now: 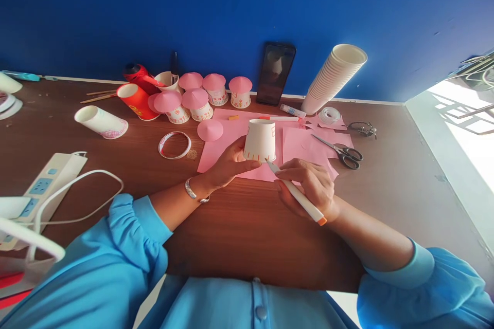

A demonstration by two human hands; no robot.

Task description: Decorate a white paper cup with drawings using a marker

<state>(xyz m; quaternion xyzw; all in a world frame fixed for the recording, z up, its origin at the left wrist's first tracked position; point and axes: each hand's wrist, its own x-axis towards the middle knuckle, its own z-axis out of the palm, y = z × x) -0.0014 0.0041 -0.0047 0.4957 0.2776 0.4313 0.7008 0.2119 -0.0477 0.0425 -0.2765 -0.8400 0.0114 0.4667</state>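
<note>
- Left hand (231, 165): clamped on the paper cup (259, 139), at its left side and lower edge.
- Cup: between the 2 hands, over the pink paper (216, 157); wide end down, long axis near upright.
- Right hand (309, 183): closed around 1 marker (301, 200), axis slanting from the cup toward the right forearm.
- Marker tip: at the cup's lower rim, beside the orange strokes (254, 157); contact cannot be confirmed.
</note>
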